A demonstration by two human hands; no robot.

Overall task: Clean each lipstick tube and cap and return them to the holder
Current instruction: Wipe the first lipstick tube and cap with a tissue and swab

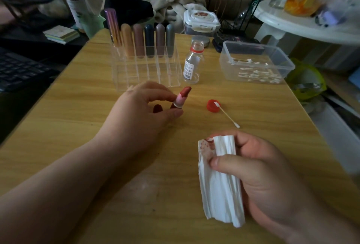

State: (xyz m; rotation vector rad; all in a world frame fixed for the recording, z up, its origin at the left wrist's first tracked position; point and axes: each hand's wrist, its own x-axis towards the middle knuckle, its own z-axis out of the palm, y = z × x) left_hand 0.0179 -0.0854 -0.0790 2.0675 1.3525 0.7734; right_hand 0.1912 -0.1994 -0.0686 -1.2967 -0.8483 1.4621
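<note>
Nearest us, our right hand (259,175) is curled round a folded tissue (220,185), the thumb pressing it; its top corner is stained red. Ahead, our left hand (140,111) pinches the uncapped lipstick tube (180,100) low over the worktop (78,126), bullet wound out. We judge the wiping step is in hand. Next, the tissue must meet the tube's collar without smearing the bullet. A dark red shape (157,108) under the left fingers may be the cap; we cannot tell. Beyond, a cotton swab (227,115) rests on a red bottle lid (211,107). Farther off, the clear holder (136,76) keeps capped lipsticks (150,41) in its back row; its front slots are hard to read.
</note>
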